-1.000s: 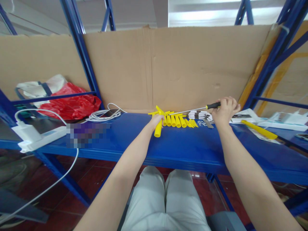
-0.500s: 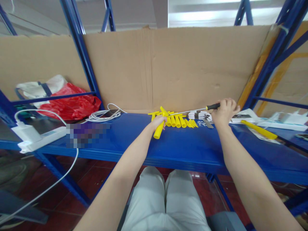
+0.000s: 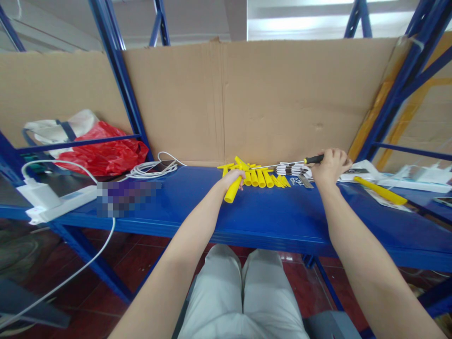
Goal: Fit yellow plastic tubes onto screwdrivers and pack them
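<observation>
My left hand [image 3: 235, 179] is wrapped round a yellow tube-shaped handle [image 3: 231, 193], which has a yellow crosspiece at its far end. In my right hand [image 3: 331, 165] is a long screwdriver [image 3: 312, 160] with a black and yellow grip. Its thin metal shaft runs left, nearly level, to the crosspiece; whether the tip sits inside cannot be made out. Behind and right of my left hand, several similar yellow pieces [image 3: 261, 179] lie in a row. Beside them are small yellow pointed pieces [image 3: 283, 181], small silvery hardware [image 3: 295, 181] and a stack of striped white-and-dark pieces [image 3: 287, 169].
Everything lies on a blue shelf [image 3: 275, 216] backed by cardboard [image 3: 282, 94]. A yellow tube [image 3: 381, 190] rests at right. On the left are a coiled white cable [image 3: 150, 170], a power strip [image 3: 76, 202] and a red plastic bag [image 3: 106, 150]. Blue posts [image 3: 120, 70] frame the sides.
The screwdriver's handle and my right hand have shifted slightly lower, and the shaft looks more level. The near end of the yellow handle has moved a touch up and left.
</observation>
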